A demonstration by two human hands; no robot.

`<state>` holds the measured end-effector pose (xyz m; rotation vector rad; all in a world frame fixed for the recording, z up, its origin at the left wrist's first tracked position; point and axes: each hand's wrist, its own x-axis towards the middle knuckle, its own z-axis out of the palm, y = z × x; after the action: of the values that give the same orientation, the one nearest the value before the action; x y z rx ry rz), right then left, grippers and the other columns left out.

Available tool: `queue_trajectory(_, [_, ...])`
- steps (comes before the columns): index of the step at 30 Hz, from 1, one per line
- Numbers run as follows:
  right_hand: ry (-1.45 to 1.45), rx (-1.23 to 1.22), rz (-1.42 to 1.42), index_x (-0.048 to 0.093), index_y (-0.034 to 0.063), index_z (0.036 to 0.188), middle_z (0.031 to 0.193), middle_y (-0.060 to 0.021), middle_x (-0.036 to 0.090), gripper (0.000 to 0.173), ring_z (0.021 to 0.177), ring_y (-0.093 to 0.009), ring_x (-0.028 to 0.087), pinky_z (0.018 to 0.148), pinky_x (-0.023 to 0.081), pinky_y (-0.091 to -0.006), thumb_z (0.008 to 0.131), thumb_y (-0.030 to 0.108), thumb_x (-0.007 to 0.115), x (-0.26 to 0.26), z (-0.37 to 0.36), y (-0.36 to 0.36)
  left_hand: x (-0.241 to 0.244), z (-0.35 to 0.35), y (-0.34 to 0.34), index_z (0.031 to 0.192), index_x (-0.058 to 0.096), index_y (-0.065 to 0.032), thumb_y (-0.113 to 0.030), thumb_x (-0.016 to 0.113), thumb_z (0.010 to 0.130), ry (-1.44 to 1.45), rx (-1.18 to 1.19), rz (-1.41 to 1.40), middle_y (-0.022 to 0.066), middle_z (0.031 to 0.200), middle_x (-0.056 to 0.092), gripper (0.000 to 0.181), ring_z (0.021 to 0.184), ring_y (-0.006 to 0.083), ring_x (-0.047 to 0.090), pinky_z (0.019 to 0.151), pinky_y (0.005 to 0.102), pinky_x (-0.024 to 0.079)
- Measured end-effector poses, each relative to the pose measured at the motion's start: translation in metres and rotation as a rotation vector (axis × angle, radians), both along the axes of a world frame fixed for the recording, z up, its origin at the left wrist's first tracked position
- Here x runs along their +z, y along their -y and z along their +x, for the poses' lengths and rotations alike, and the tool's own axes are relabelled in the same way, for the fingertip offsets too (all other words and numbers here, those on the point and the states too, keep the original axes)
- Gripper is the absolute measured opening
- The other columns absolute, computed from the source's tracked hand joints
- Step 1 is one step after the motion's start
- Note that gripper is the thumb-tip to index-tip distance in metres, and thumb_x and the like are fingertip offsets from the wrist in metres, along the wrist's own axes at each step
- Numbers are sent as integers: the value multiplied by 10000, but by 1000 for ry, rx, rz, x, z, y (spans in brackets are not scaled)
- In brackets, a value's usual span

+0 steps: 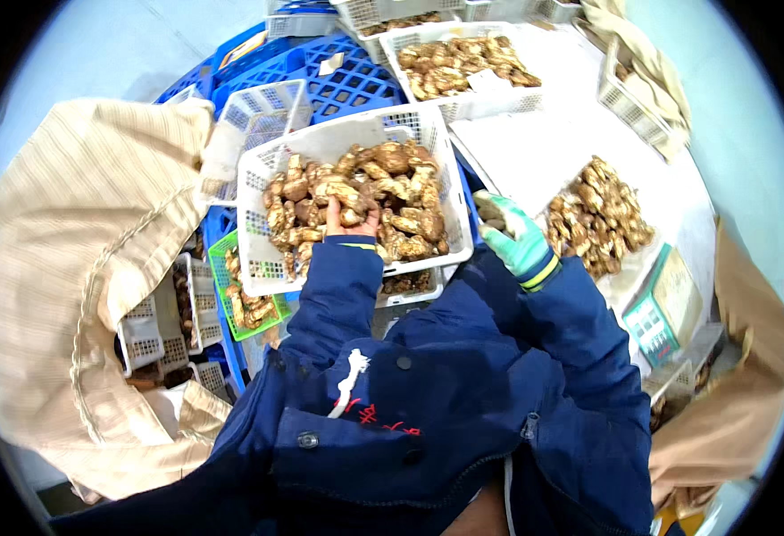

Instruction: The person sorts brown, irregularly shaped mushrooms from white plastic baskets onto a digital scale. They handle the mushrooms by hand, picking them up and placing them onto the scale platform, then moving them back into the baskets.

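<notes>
My bare left hand point(352, 224) is inside a white plastic basket point(459, 251) of brown matsutake-like mushrooms. Its thumb and fingers close around one pale-stemmed mushroom point(342, 192) on top of the heap. Just right of the basket, my right hand point(512, 234) wears a green and white work glove, with curled fingers. Something greyish brown shows between those fingers; whether it is a held mushroom or soiled glove fingertips is unclear. Further right, a mushroom pile point(596, 218) lies on the white tabletop point(569, 134), close to the gloved hand.
A second white basket point(526, 100) of mushrooms stands behind. Blue plastic crates point(352, 74) and a translucent basket point(258, 120) are at back left. A green basket point(221, 261) sits low at left. The scale point(663, 308) is at right; beige cloth point(90, 201) drapes the left side.
</notes>
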<state>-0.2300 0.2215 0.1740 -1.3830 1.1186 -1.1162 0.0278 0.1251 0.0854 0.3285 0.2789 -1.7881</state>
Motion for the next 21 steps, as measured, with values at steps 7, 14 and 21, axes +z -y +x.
queue_trajectory(7, [-177, -194, -117, 420, -45, 1126, 1013, -145, 522, 460, 912, -183, 505, 787, 405, -264, 739, 128, 598, -3, 5, -25, 46, -118, -72, 1181, 389, -81, -160, 511, 816, 472, -565, -433, 87, 1093, 490, 393, 987, 201, 489, 842, 342, 417])
queue_trajectory(14, [367, -535, 50, 500, 7, 1032, 757, -89, 586, 344, 608, -155, 543, 520, 432, -231, 796, 256, 485, -36, -83, -145, 45, -206, -120, 1126, 425, -86, -167, 510, 821, 228, -942, -595, 81, 1119, 468, 327, 954, 191, 488, 769, 350, 430])
queue_trajectory(21, [933, -871, 73, 492, -5, 990, 749, -111, 565, 404, 537, -121, 497, 424, 376, -206, 771, 334, 485, -4, -95, -338, 61, -251, -196, 896, 469, -65, -169, 484, 818, -51, -1477, -936, 80, 781, 493, 131, 813, 258, 519, 720, 410, 423])
